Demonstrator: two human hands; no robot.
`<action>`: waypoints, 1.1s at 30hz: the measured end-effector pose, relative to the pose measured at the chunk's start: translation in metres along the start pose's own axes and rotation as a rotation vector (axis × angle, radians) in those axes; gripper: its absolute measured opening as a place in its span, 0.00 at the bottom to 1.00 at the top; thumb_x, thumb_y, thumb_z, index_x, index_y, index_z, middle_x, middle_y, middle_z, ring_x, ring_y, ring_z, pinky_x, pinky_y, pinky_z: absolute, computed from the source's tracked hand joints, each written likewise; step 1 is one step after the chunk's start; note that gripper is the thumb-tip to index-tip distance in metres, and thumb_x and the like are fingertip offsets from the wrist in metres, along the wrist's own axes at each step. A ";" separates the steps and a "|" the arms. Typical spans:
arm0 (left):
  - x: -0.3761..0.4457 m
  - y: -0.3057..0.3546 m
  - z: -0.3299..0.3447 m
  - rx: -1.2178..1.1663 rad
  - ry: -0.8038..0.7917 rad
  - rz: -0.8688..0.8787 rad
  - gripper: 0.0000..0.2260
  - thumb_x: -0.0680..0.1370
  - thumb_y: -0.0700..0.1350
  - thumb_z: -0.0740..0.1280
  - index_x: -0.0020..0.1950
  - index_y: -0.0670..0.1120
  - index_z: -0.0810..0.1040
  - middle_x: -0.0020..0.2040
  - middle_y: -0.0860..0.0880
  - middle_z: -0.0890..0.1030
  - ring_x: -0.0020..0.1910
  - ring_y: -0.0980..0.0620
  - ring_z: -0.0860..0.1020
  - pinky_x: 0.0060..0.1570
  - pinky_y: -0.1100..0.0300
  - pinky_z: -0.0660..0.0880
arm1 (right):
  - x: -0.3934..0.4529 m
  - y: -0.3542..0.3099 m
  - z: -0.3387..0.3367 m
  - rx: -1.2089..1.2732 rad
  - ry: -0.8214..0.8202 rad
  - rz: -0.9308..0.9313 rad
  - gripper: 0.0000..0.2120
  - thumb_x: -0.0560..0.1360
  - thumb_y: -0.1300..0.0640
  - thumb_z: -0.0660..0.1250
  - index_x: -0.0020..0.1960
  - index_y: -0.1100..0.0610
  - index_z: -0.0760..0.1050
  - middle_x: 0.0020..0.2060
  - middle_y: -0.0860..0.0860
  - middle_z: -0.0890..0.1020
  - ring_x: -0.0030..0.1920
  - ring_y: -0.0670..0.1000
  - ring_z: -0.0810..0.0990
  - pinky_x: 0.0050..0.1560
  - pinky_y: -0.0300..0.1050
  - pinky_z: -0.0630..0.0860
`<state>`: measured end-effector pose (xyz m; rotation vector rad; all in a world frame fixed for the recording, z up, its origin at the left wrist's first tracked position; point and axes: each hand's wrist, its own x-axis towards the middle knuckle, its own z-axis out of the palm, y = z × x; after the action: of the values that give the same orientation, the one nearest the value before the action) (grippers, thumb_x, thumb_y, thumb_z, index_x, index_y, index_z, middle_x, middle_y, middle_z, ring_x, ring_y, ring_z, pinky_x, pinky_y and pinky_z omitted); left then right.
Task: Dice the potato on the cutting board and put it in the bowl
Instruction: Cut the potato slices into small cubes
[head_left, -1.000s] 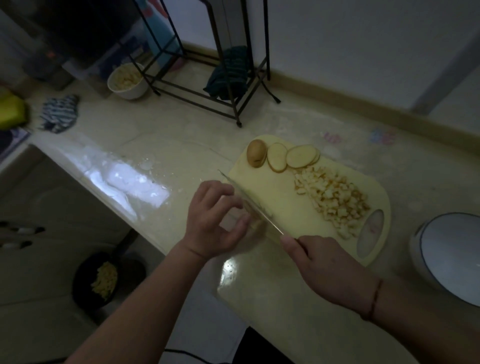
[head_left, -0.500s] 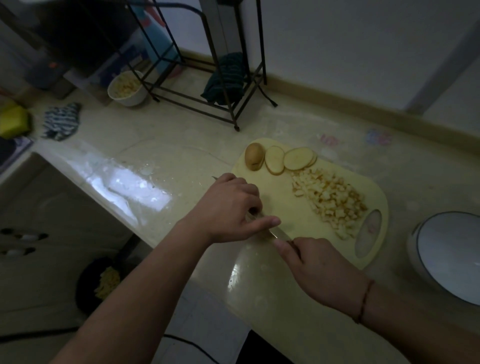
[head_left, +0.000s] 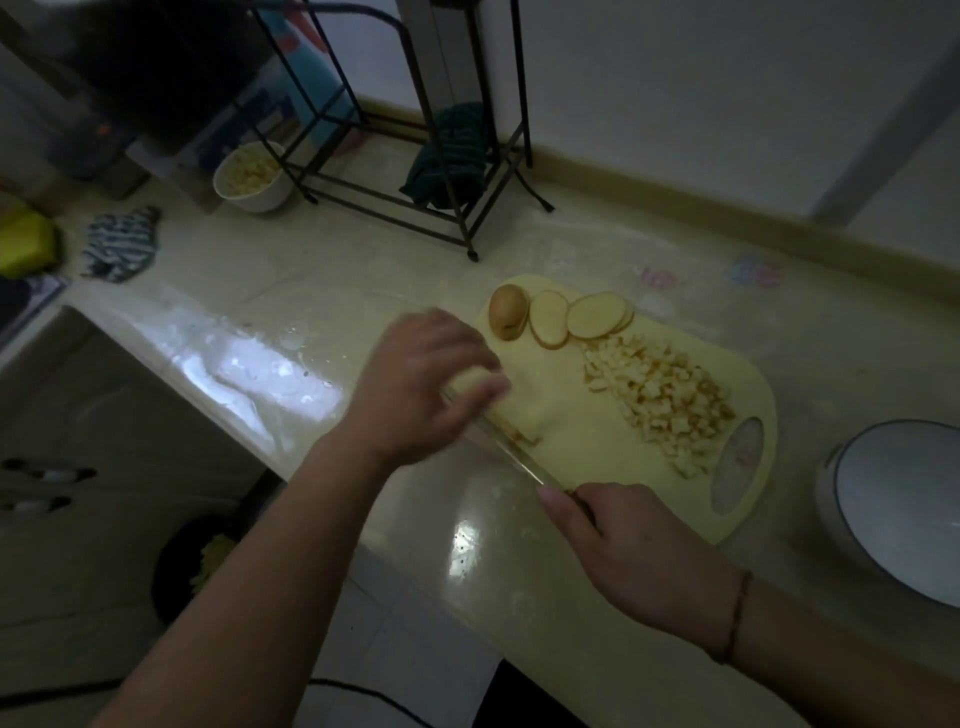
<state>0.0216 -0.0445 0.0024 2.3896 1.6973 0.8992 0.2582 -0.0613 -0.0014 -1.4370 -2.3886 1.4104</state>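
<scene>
Potato slab (head_left: 511, 415) on cutting board (head_left: 597, 447) — firm, wet-slick; left hand (head_left: 421, 384) clamps it, right hand (head_left: 634, 556) w/ knife (head_left: 511, 457) — grip top.

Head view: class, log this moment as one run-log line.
right hand: grips knife | left hand: holds potato piece | cutting board: diced pile, slices uncut

Your counter (head_left: 363, 270) carries the cutting board (head_left: 597, 447) under your hands (head_left: 421, 384), a bowl (head_left: 253, 176) far beyond your left.
</scene>
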 end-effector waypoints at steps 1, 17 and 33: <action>0.000 -0.006 -0.006 -0.029 0.189 -0.045 0.25 0.84 0.56 0.56 0.45 0.40 0.83 0.44 0.43 0.83 0.45 0.42 0.79 0.48 0.48 0.73 | 0.000 -0.001 -0.002 0.028 -0.015 0.017 0.28 0.77 0.35 0.50 0.31 0.56 0.67 0.25 0.49 0.73 0.27 0.45 0.71 0.32 0.37 0.66; -0.036 -0.021 0.025 0.145 0.297 0.128 0.10 0.79 0.49 0.62 0.52 0.43 0.70 0.51 0.44 0.71 0.49 0.43 0.72 0.52 0.50 0.69 | -0.011 0.010 -0.028 0.151 -0.090 0.144 0.30 0.69 0.28 0.46 0.32 0.56 0.65 0.23 0.48 0.69 0.24 0.44 0.67 0.29 0.39 0.64; 0.006 -0.005 0.018 0.260 -0.514 -0.031 0.35 0.79 0.70 0.40 0.51 0.57 0.84 0.51 0.60 0.83 0.55 0.54 0.73 0.57 0.49 0.62 | -0.006 0.009 -0.017 -0.446 0.062 -0.088 0.22 0.75 0.30 0.42 0.44 0.46 0.63 0.43 0.49 0.79 0.47 0.51 0.80 0.39 0.45 0.65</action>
<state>0.0280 -0.0328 -0.0124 2.4433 1.7043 0.0353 0.2753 -0.0526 0.0050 -1.3970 -2.8048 0.8318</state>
